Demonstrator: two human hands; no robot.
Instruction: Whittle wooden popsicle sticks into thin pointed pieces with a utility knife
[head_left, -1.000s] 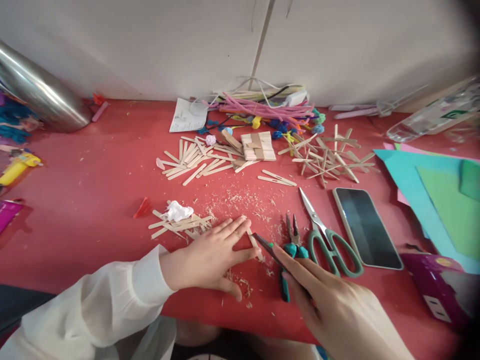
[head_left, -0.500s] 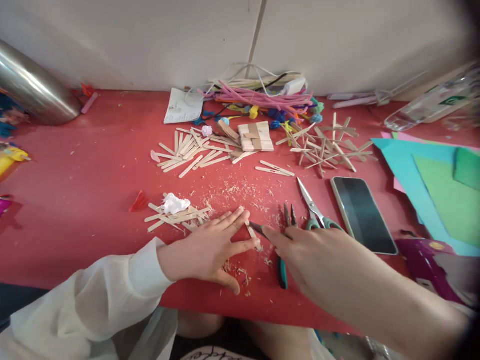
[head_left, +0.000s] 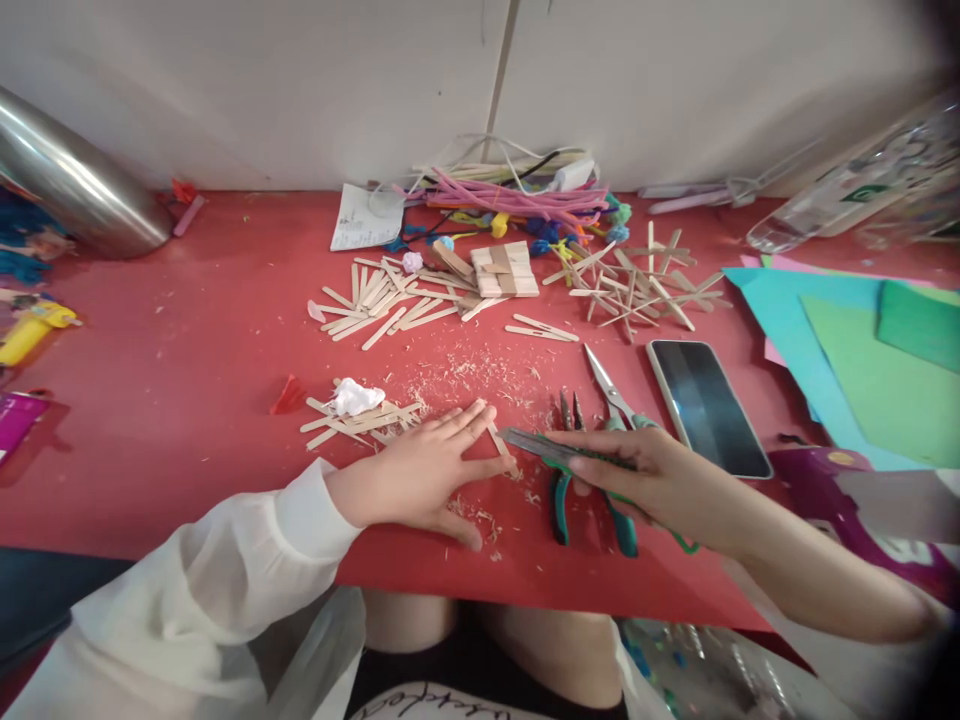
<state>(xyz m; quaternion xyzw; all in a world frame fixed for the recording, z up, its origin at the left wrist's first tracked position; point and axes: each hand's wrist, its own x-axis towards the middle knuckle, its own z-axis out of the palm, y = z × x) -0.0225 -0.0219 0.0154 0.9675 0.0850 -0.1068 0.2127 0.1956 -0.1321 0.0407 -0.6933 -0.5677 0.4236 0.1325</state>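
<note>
One wooden stick (head_left: 496, 439), touching left hand (head_left: 420, 468)

A makeshift craft corner filled my view: a red counter (head_left: 180, 400) against a pale wall (head_left: 300, 90), strewn with wooden sticks (head_left: 371, 300), shavings (head_left: 472, 372), pipe cleaners (head_left: 517, 200), colored paper (head_left: 855, 370), pliers (head_left: 570, 420) and scissors (head_left: 609, 385). Whether it stood in a home or classroom, I could not tell.
</note>
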